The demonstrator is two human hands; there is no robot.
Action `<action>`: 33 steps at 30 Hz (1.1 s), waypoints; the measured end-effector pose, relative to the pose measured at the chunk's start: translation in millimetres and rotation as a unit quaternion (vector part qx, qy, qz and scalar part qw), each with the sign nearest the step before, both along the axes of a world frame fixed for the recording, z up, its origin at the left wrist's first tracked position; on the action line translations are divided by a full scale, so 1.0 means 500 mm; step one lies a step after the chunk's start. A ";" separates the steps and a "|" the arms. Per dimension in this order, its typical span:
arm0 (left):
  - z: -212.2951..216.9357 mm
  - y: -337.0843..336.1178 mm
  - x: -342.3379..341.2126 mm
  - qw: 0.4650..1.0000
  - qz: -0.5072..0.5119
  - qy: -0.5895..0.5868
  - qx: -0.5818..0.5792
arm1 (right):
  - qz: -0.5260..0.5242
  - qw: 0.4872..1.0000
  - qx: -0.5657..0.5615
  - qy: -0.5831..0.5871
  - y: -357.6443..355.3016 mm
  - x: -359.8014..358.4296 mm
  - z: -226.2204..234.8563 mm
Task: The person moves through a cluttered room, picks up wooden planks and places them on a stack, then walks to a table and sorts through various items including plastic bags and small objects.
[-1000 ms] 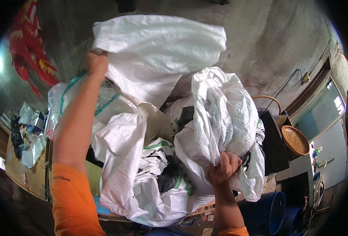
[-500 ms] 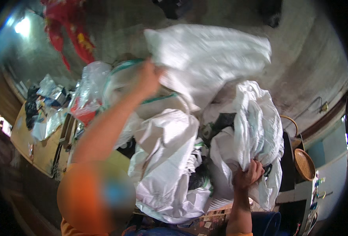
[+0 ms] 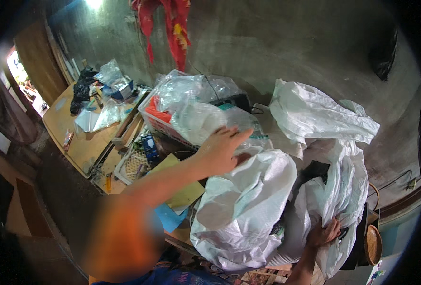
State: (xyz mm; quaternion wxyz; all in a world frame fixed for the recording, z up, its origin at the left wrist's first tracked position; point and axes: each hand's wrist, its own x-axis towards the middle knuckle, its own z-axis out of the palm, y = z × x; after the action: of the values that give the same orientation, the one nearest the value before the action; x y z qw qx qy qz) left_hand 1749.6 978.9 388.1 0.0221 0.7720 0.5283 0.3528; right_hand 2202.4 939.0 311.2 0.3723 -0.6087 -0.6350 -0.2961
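Note:
My left hand (image 3: 224,148) reaches over the large white woven sack (image 3: 248,199) in the middle, its fingers stretched out and apart. It is at the sack's upper edge, beside the clear plastic bags; whether it touches either I cannot tell. My right hand (image 3: 323,232) is closed on the bunched cloth of a second white woven sack (image 3: 346,190) on the right. Dark contents show in the gap between the two sacks. Another white sack piece (image 3: 320,114) lies spread behind them, toward the wall.
A plastic basket (image 3: 165,124) heaped with clear plastic bags (image 3: 191,90) stands at the back. On the left, a wooden table (image 3: 61,128) bears a black bag and loose packets. Red cloth (image 3: 165,28) hangs on the wall. A round woven tray (image 3: 374,244) is at far right.
The view has swung left. The white sack that was blurred in the air beside my left hand now lies at the back right, apart from that hand. My right hand keeps its grip.

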 end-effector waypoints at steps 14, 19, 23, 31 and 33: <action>-0.174 0.019 -0.132 0.984 0.110 -0.137 -0.024 | 0.014 0.999 0.035 -0.035 0.011 0.023 -0.012; -0.210 0.041 -0.090 0.997 0.051 -0.018 -0.059 | 0.008 1.000 -0.005 -0.012 0.003 0.004 0.001; -0.185 0.095 -0.113 0.968 0.214 -0.046 -0.119 | -0.008 1.000 -0.010 -0.009 -0.003 0.008 0.000; -0.206 0.141 -0.274 0.924 0.380 -0.046 0.012 | 0.030 0.999 0.016 -0.004 0.007 0.022 -0.017; -0.212 0.159 -0.305 0.936 0.346 -0.008 -0.066 | 0.032 0.999 0.019 -0.007 0.006 0.012 -0.004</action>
State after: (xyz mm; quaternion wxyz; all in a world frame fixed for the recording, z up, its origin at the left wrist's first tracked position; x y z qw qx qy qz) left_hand 1597.0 1058.6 281.9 -0.0460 0.5349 0.7850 0.3091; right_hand 2208.4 941.8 309.0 0.3888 -0.5787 -0.6509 -0.3005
